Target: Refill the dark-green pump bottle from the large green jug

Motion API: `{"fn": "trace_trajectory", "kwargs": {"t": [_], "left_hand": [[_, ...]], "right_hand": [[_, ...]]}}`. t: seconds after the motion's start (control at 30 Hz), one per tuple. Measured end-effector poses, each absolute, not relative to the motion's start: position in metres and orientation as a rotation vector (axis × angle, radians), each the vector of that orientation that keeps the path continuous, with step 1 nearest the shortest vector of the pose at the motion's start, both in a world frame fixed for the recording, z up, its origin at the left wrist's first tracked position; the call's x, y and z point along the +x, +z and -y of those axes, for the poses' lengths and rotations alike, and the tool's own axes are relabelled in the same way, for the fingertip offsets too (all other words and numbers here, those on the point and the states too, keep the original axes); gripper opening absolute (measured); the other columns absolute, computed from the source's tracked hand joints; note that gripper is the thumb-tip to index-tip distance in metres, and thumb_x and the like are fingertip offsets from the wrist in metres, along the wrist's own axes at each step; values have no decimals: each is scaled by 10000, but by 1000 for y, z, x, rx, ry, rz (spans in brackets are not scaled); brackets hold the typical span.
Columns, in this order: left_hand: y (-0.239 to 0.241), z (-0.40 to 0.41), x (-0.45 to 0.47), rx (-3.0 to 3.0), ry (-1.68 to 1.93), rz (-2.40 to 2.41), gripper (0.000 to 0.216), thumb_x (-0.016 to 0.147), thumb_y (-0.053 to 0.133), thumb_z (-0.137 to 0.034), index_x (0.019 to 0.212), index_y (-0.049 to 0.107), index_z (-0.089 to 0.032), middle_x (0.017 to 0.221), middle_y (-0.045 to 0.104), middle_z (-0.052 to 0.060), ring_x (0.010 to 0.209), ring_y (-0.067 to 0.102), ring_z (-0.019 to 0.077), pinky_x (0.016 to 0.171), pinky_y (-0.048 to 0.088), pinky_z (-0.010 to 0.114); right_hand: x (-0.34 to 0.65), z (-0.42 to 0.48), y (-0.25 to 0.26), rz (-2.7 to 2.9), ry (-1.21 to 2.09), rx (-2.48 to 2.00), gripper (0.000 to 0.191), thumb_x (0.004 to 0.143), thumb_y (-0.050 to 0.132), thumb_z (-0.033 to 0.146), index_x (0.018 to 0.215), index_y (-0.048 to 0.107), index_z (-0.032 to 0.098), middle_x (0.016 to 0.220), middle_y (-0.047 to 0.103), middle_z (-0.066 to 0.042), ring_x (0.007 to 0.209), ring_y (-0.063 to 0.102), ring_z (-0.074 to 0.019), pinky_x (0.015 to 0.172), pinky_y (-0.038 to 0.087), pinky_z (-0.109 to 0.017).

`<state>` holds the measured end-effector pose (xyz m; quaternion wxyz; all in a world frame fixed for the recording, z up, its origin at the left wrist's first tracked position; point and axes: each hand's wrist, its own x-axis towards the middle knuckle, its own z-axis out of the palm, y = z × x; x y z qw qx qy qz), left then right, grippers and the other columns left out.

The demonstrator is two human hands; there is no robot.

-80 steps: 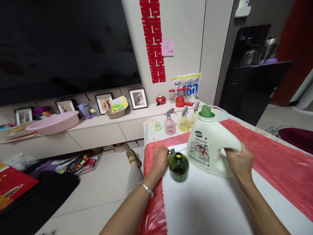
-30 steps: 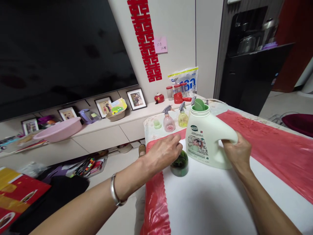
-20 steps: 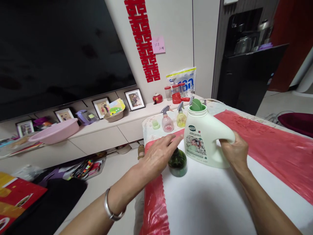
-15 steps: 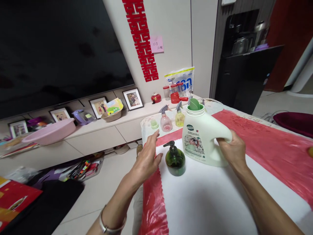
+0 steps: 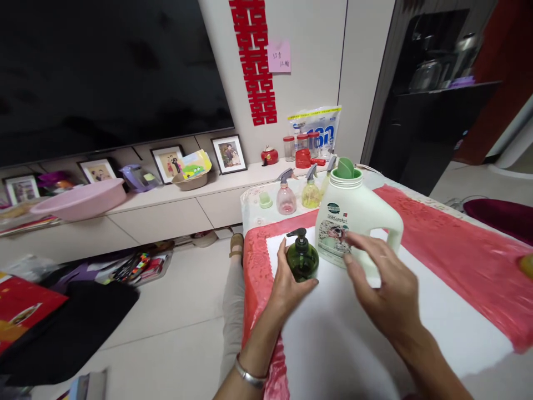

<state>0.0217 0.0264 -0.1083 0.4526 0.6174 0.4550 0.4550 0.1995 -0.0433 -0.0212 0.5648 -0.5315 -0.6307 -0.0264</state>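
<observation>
My left hand (image 5: 287, 283) curls around the left and near side of a dark green pump bottle (image 5: 303, 263) with a black pump head, which stands on the white sheet. My right hand (image 5: 385, 283) hovers just in front of a pale green detergent jug (image 5: 360, 208), its fingers apart and holding nothing. The jug stands upright behind and to the right of the pump bottle. A green measuring cap (image 5: 346, 167) sits tilted in the jug's mouth. Part of the jug's lower side is hidden by my right hand.
Behind the jug are a pink spray bottle (image 5: 286, 195), a yellow spray bottle (image 5: 311, 192) and a light green cap (image 5: 265, 200). Red plastic (image 5: 449, 239) borders the white sheet (image 5: 333, 339). A low cabinet (image 5: 162, 222) holds picture frames and a pink basin (image 5: 81, 199).
My right hand has let go of the jug's handle and moved left in front of the jug. My left hand has moved onto the pump bottle and closed around it.
</observation>
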Motion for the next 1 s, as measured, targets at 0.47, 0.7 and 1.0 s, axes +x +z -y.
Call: {"fn": "trace_trajectory", "kwargs": {"t": [0.47, 0.7, 1.0], "left_hand": [[-134, -28, 30, 1560, 1251, -1229, 1122, 592, 902, -216, 1518, 268, -239, 1460, 553, 168, 1323, 587, 343, 1092, 506, 497], [-122, -25, 32, 1558, 1229, -1301, 1044, 571, 867, -220, 1459, 320, -189, 1422, 568, 195, 1282, 604, 366, 1057, 521, 529], [-120, -23, 33, 1603, 1254, -1321, 1040, 581, 881, -307, 1453, 331, -175, 1414, 570, 201, 1297, 599, 373, 1074, 518, 523]], "right_hand": [[163, -26, -64, 1551, 634, -1044, 545, 960, 589, 454, 1446, 545, 209, 1380, 638, -100, 1257, 626, -260, 1089, 519, -441], [162, -25, -74, 1507, 708, -1014, 430, 1002, 533, 437, 1376, 579, 228, 1335, 666, -73, 1241, 631, -224, 1101, 502, -404], [160, -30, -83, 1491, 573, -1007, 388, 980, 609, 483, 1199, 652, 165, 1216, 664, -98, 1137, 632, -221, 1026, 515, -478]]}}
